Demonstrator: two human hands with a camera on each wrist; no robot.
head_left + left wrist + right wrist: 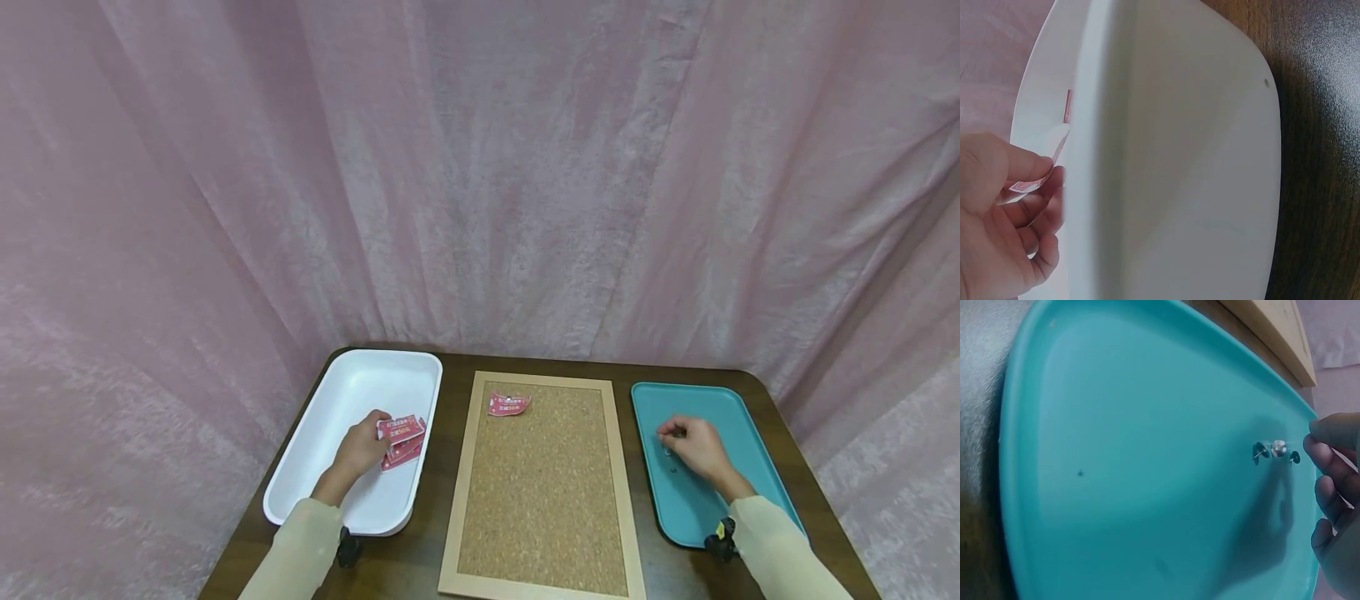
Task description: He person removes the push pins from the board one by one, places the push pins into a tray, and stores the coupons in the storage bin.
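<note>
My left hand point(362, 446) pinches a red-and-white paper coupon point(401, 428) between thumb and fingers over the white bin. More red coupons point(402, 454) lie beneath it, near the bin's right wall. In the left wrist view, the pinched coupon point(1030, 185) curves between the fingertips, partly hidden by the bin wall. On the right, my right hand point(696, 446) is low over the teal tray, thumb and index fingertips together on what looks like a thumbtack, mostly hidden. Several metal thumbtacks point(1279, 449) lie right beside those fingertips in the right wrist view.
A wood-framed cork board point(543, 492) lies between the white bin point(360, 371) and the teal tray point(750, 467). One red coupon point(508, 405) is at its upper left, with a small tack at its top. Pink curtains point(480, 183) hang behind the dark wooden table point(420, 567).
</note>
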